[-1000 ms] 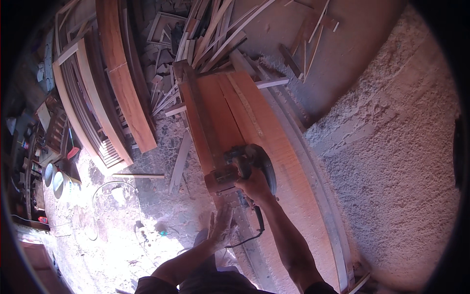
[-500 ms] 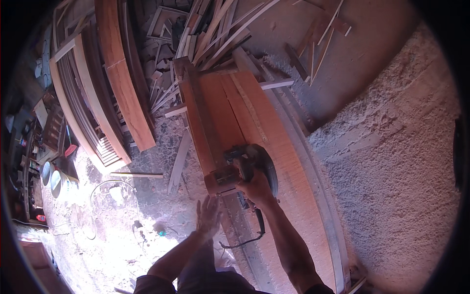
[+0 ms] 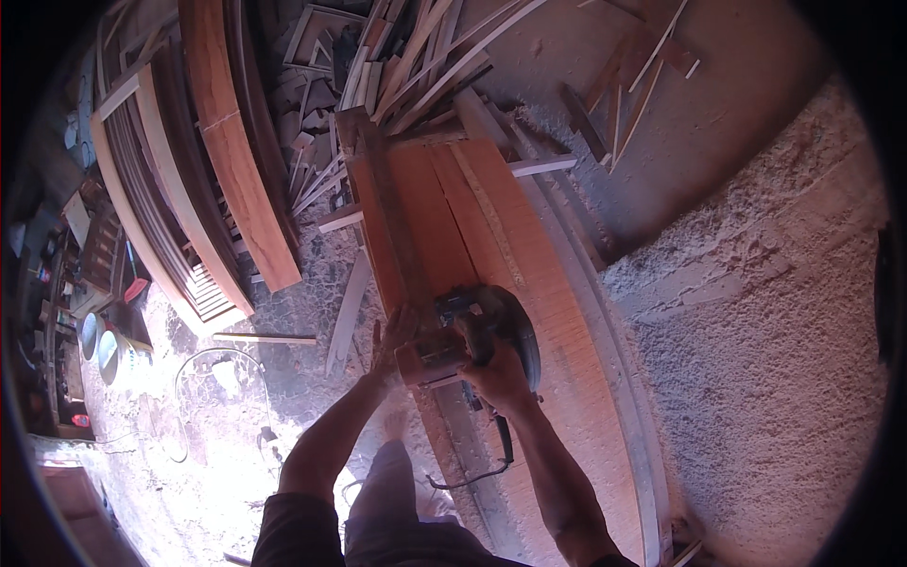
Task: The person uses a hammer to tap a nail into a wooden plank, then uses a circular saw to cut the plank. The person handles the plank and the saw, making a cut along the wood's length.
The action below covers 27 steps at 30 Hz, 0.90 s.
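My right hand [image 3: 493, 378] grips the handle of a dark circular saw [image 3: 510, 326], which rests on a wide orange-brown wooden board [image 3: 477, 222]. A long dark strip [image 3: 397, 236] lies lengthwise on the board's left part, with a black cord [image 3: 463, 480] trailing behind the saw. My left hand [image 3: 397, 335] is at the board's left edge beside the strip, just left of the saw's motor, fingers stretched forward and partly blurred.
Curved wooden frames [image 3: 213, 151] stand at upper left, with loose offcuts [image 3: 416, 57] heaped beyond the board. Buckets [image 3: 113, 354], a looped hose [image 3: 179, 397] and a cluttered shelf [image 3: 59, 359] are at left. Sawdust [image 3: 746, 397] covers much of the floor at right.
My left hand has moved forward along the board's left edge, from behind the saw to beside it. The saw and my right hand have shifted only slightly.
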Motion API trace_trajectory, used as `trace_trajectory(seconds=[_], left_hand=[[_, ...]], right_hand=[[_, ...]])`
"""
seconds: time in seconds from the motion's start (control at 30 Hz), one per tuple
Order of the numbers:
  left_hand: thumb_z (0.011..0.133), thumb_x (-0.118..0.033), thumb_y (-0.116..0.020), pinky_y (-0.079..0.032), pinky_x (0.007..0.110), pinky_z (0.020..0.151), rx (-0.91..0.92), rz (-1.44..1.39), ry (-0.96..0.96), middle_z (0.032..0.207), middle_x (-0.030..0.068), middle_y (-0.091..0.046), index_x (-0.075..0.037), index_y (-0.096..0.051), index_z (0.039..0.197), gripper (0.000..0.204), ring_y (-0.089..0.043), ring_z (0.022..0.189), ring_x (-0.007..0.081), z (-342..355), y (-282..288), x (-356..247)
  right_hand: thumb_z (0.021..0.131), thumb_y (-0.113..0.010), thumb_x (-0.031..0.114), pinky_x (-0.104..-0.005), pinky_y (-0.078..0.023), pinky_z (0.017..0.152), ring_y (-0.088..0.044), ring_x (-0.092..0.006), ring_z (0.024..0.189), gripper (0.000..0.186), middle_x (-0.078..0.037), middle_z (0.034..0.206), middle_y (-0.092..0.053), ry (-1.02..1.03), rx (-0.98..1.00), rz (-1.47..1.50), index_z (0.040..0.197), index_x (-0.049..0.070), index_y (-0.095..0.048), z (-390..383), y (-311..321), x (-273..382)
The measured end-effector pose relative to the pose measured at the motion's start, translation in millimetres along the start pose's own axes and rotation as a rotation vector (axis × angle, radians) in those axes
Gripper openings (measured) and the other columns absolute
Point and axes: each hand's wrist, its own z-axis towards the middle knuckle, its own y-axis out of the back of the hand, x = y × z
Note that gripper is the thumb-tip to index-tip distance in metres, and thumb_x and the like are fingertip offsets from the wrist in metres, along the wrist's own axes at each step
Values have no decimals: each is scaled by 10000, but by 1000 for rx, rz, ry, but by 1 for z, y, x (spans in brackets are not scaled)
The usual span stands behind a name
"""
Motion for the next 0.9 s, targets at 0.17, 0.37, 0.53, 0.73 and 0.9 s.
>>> trace_trajectory(seconds=[0.17,0.37,0.53,0.73,0.9], left_hand=[[767,-783,-652,-84,680,1198,5,-145,50,1655,197,-248,-296,-547,1476,866,-122,1562,390,-1,12,-3],[853,-685,-632,-77,664,1205,22,-200,22,1663,176,-243,-244,-494,1518,810,-110,1573,345,-1,8,6],[905,-583,-597,-34,631,1219,-107,-265,-20,1666,164,-242,-224,-375,1576,793,-101,1577,320,-4,-18,22],[924,-441,-608,-262,571,1176,-280,-23,-163,1480,126,-486,-164,-527,1429,582,-428,1386,339,-4,-50,42],[997,-395,-517,-69,614,1220,-218,-596,-78,1483,107,-504,-209,-473,1476,515,-373,1445,318,-2,-77,46]], right_hand=[[746,-752,155,-438,-509,938,-679,-397,1081,567,-259,1091,-699,-46,14,21,1267,-14,-602,15,-3,2],[743,-752,151,-430,-501,955,-675,-390,1092,573,-249,1104,-700,-20,19,26,1271,-12,-604,31,-6,9],[745,-741,144,-435,-498,961,-671,-396,1100,568,-251,1108,-698,-41,17,47,1273,-14,-602,44,-8,13],[762,-724,151,-441,-500,958,-667,-408,1103,556,-261,1113,-692,-15,8,19,1273,-26,-596,58,-11,18],[764,-721,154,-437,-503,940,-675,-398,1085,546,-266,1088,-694,-9,11,16,1264,-28,-599,71,-13,24]])
